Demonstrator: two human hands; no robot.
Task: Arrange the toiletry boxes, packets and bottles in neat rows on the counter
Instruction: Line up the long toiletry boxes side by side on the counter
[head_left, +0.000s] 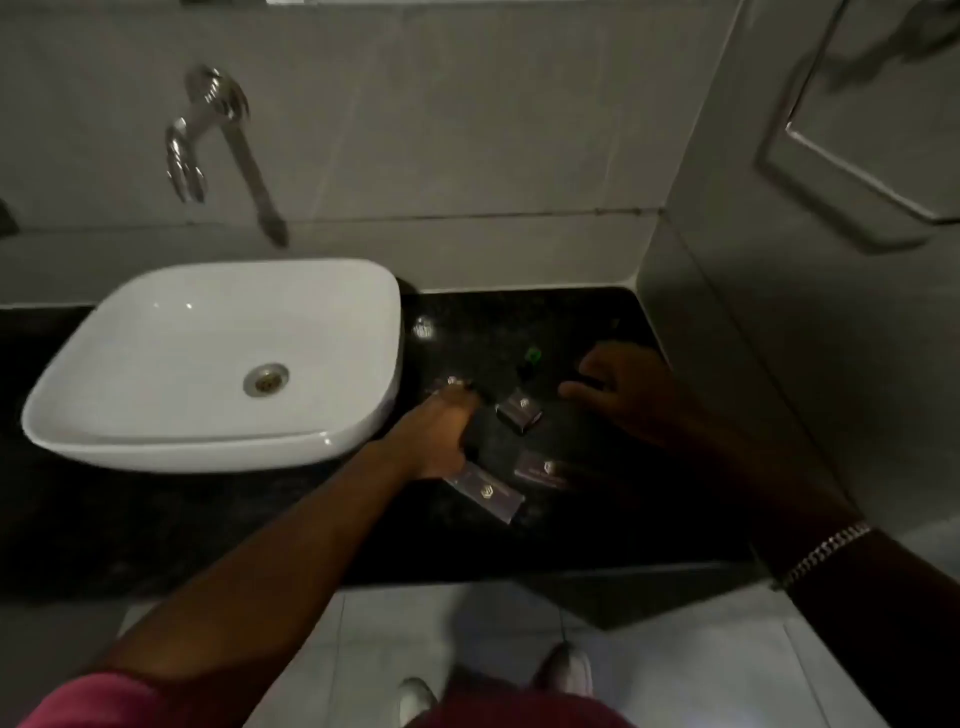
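Observation:
On the black counter (571, 540) right of the sink lie dark toiletry items. A small dark box (519, 411) sits tilted in the middle. A flat packet (543, 470) lies nearer me, and a long box (485, 493) lies partly under my left hand (441, 436). That hand is closed on a dark item with a shiny emblem (453, 383) beside the sink. A little bottle with a green cap (531, 358) stands further back. My right hand (618, 384) hovers at the right with fingers spread, touching a dark item I cannot make out.
A white basin (218, 364) fills the left of the counter, with a chrome wall tap (218, 135) above it. A grey tiled wall (779, 312) closes the counter on the right. The room is dim and the picture blurred. My shoes (563, 670) stand on pale floor tiles.

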